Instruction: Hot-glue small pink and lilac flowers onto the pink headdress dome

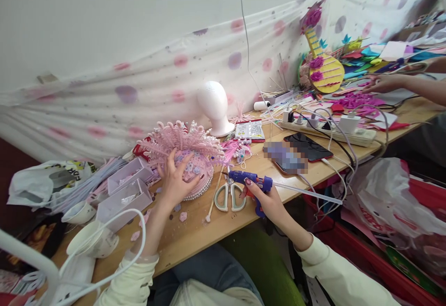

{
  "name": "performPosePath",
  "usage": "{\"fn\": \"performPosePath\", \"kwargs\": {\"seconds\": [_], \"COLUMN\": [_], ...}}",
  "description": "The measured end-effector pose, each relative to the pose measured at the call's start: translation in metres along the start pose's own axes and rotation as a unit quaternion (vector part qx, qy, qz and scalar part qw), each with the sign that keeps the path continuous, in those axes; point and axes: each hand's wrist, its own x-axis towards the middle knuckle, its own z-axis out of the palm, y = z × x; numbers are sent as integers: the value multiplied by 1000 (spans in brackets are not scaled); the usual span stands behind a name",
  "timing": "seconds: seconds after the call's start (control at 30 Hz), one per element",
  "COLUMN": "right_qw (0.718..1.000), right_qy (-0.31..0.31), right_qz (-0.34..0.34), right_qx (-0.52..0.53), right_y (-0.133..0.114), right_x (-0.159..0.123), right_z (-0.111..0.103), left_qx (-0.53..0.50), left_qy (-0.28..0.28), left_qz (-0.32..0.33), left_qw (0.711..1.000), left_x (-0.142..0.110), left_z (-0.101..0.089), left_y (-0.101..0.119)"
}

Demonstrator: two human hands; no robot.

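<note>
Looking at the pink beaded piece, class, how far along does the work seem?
Looks done: the piece carries pink fronds, small purple-blue flowers and a pearl edging.
In hand: the left hand rests on it; the right hand holds a blue glue gun.
Perhaps left: loose pink flowers lie unattached on the table, though whether they belong on it is unclear.

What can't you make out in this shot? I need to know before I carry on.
All in the head view:
- Underside of the pink beaded piece: hidden by its own bulk; part of its surface is behind the left hand.
- Any glue at the nozzle of the glue gun: too small.
- Screen of the nearer phone: pixelated.
- Small print on the packet: too small.
- The co-worker: cut off at the right edge.
</note>
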Motion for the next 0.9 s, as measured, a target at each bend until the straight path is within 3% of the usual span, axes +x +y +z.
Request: {"fn": "performPosePath", "kwargs": {"seconds": [0.1, 0.27, 0.47, 0.7, 0.9], "right_qw": [1000, 1000, 1000, 999, 1000], "right_qy": [-1, 5, -4, -6, 1], "right_qz": [0, 1, 0, 15, 20], "right_qx": [-3, -10, -12, -40, -16], "right_y": [2, 1, -2, -1, 1], "right_x": [0, -1, -1, -1, 0], "right_z": [0, -1, -2, -3, -1], "left_qx": [-45, -84, -102, 31, 54], "left_qy": [39, 83, 80, 145, 78], "left_qz": [-51, -57, -53, -32, -49], "left_qw": [997, 991, 990, 988, 994], "left_x": [1, 7, 4, -33, -40], "left_z": [8, 19, 15, 8, 8], "left_y": [3, 5, 2, 7, 13]}}
